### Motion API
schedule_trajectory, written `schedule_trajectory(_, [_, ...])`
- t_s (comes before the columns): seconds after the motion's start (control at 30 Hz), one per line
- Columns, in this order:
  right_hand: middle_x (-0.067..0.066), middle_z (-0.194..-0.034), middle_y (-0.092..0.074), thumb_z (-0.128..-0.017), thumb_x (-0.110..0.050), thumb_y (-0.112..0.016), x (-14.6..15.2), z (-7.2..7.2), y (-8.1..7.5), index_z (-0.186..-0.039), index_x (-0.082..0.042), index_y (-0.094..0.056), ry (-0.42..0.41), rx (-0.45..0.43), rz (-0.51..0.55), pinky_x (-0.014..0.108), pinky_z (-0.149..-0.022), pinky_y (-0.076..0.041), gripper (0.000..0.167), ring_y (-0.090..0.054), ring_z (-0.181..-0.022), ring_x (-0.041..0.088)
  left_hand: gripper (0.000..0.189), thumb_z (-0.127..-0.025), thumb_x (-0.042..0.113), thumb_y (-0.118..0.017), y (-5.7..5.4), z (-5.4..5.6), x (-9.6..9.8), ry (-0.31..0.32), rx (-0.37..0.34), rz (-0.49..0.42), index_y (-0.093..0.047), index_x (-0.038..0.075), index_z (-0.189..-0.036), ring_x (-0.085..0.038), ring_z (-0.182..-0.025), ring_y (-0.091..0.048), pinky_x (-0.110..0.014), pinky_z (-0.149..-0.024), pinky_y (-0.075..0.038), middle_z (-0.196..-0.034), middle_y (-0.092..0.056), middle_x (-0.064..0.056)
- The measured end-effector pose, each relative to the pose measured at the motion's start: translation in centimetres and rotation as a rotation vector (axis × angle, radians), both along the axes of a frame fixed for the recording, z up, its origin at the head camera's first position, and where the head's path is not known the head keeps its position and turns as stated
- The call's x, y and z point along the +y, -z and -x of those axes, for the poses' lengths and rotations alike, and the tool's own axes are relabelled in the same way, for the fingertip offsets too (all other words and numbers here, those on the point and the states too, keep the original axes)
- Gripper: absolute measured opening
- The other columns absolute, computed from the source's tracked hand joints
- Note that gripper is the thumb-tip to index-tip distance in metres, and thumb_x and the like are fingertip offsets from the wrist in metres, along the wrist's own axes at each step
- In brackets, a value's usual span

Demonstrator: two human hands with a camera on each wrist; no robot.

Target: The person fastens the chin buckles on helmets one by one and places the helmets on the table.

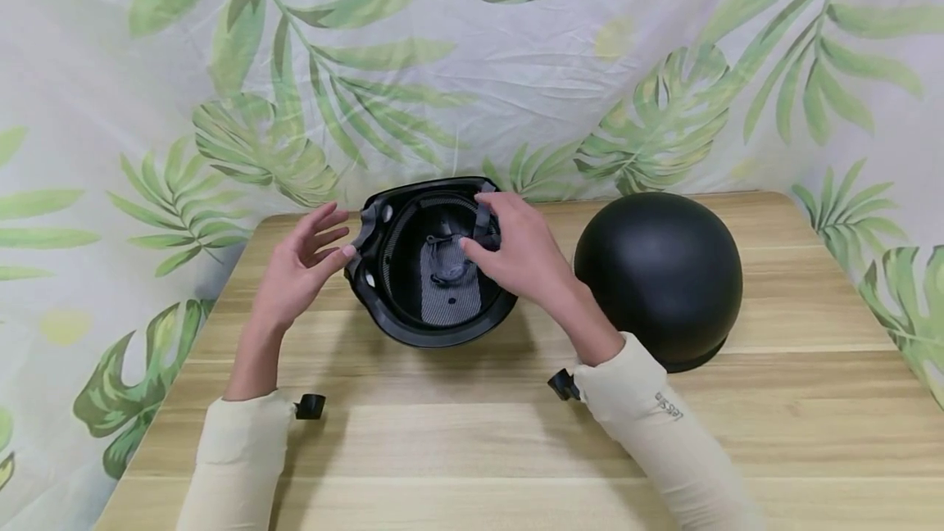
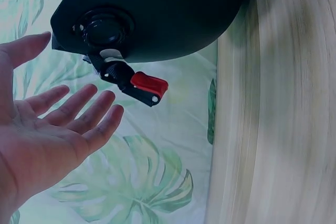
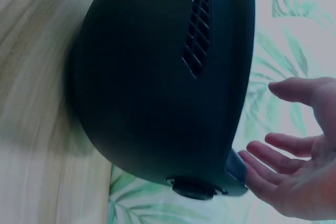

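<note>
A black helmet lies upside down on the wooden table, its hollow facing up and its webbing and padding showing. At its left rim is my left hand, fingers loosely bent, thumb tip by the edge. In the left wrist view a strap with a red buckle hangs outside the helmet, apart from the left fingers. My right hand reaches over the right rim, thumb above the hollow. Its fingertips are right at the rim beside a grey strap, with thumb and fingers spread apart. A round vent knob sits on the shell.
A second black helmet stands dome up to the right, close by my right forearm. Behind the table hangs a leaf-print cloth. Small black mounts stick out from both sleeve cuffs.
</note>
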State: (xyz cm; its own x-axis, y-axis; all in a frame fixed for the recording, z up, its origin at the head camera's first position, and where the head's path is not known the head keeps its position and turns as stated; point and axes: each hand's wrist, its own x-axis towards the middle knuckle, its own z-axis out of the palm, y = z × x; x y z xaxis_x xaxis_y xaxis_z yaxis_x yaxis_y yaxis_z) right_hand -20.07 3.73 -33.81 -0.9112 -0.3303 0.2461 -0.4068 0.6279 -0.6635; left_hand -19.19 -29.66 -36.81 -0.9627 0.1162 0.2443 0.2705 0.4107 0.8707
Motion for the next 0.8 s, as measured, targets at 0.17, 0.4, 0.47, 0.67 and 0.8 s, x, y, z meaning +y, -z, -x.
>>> schedule_trajectory(0.17, [0.014, -0.152, -0.060, -0.102, -0.033, -0.075, -1.2, 1.0, -0.1, -0.156, -0.003, -0.052, -0.080, -0.021, -0.024, 0.046, -0.117, -0.050, 0.066, -0.059, -0.139, 0.031, 0.067, -0.105, 0.009, -0.068, -0.1, -0.2, -0.5, 0.032, -0.010, 0.020, -0.041, 0.010, -0.166, -0.032, -0.144, -0.056, -0.010, -0.106, -0.048, -0.160, -0.051, -0.027])
schedule_trajectory(0.4, [0.015, -0.151, -0.062, -0.102, -0.033, -0.075, -2.6, 2.4, -0.2, -0.155, -0.005, -0.053, -0.162, -0.084, -0.101, 0.045, -0.115, -0.051, 0.063, -0.060, -0.139, 0.030, 0.065, -0.104, 0.005, -0.068, 0.0, -0.1, -1.6, 0.089, -0.006, 0.014, -0.044, 0.011, -0.164, -0.016, -0.140, -0.059, -0.015, -0.109, -0.050, -0.155, -0.057, -0.013])
schedule_trajectory(0.47, [0.015, -0.152, -0.062, -0.103, -0.034, -0.074, -3.0, 2.7, -0.3, -0.156, -0.006, -0.053, -0.178, -0.112, -0.133, 0.045, -0.115, -0.051, 0.064, -0.060, -0.140, 0.030, 0.065, -0.104, 0.004, -0.068, 0.1, 0.0, -2.0, 0.101, -0.007, 0.013, -0.045, 0.010, -0.163, -0.015, -0.140, -0.059, -0.017, -0.110, -0.050, -0.152, -0.059, -0.005])
schedule_trajectory(0.67, [0.015, -0.151, -0.062, -0.104, -0.037, -0.072, -4.0, 3.6, -0.2, -0.157, -0.007, -0.051, -0.214, -0.182, -0.212, 0.046, -0.113, -0.052, 0.064, -0.060, -0.138, 0.031, 0.059, -0.104, 0.004, -0.068, 0.6, 0.1, -3.2, 0.147, -0.003, 0.021, -0.049, 0.004, -0.160, -0.010, -0.136, -0.062, -0.017, -0.108, -0.052, -0.147, -0.064, 0.003])
schedule_trajectory(0.8, [0.013, -0.152, -0.062, -0.105, -0.037, -0.071, -4.6, 4.0, 0.1, -0.158, -0.008, -0.049, -0.229, -0.222, -0.254, 0.046, -0.113, -0.052, 0.065, -0.059, -0.140, 0.031, 0.057, -0.103, 0.002, -0.068, 1.3, 0.2, -4.0, 0.193, -0.025, 0.011, -0.051, 0.001, -0.157, -0.006, -0.129, -0.067, -0.015, -0.100, -0.056, -0.143, -0.067, 0.002])
